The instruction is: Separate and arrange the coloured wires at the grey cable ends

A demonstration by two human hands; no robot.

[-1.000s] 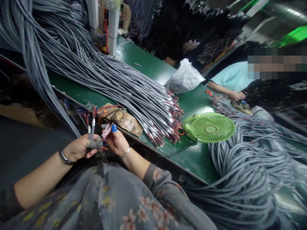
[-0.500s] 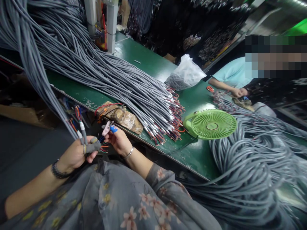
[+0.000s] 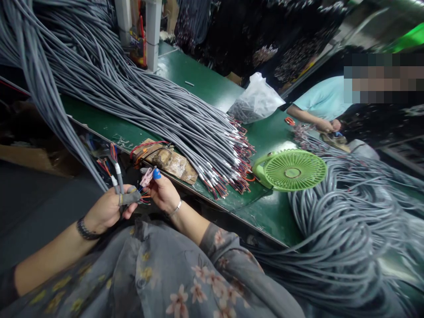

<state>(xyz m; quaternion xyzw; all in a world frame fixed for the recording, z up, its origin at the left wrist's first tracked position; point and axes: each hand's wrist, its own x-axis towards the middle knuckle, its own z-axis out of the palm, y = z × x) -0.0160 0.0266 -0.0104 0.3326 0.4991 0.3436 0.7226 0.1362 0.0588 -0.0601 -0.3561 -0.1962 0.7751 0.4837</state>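
My left hand (image 3: 111,207) is closed round a few grey cables (image 3: 116,176) whose stripped ends with red and coloured wires stick up above the fingers. A grey sleeve covers one finger. My right hand (image 3: 161,192) sits just right of it, fingers pinched on the thin coloured wires (image 3: 143,198) between the hands. It wears pink tape and a blue fingertip cover (image 3: 157,174). Both hands hover below the near edge of the green table (image 3: 265,137).
A thick bundle of grey cables (image 3: 159,110) lies across the table, stripped ends pointing right. A green fan (image 3: 293,170), a brown taped pad (image 3: 168,161) and a clear plastic bag (image 3: 255,104) rest there. More coiled cable (image 3: 341,238) fills the right. A co-worker's hands (image 3: 326,126) work far right.
My left hand dropped and tilted its cable ends left, then brought them back upright. My right hand stays pinched on the thin wires.
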